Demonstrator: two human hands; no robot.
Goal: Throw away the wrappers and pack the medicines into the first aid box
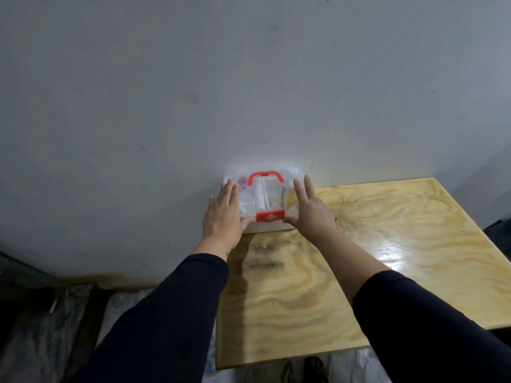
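The first aid box (265, 200) is clear plastic with a red handle and a red latch bearing a white cross. It stands at the far left corner of the wooden table (373, 244), against the grey wall, with its lid down. White bottles and small items show through the lid. My left hand (222, 214) lies flat on the box's left side, thumb at the front edge. My right hand (308, 208) presses the right side the same way. Both hands have fingers spread along the lid.
The grey wall (193, 92) rises directly behind the box. The table's left edge runs just below my left wrist, with the floor and plastic sheeting (41, 341) beyond it. Sandalled feet (315, 369) show under the table's near edge.
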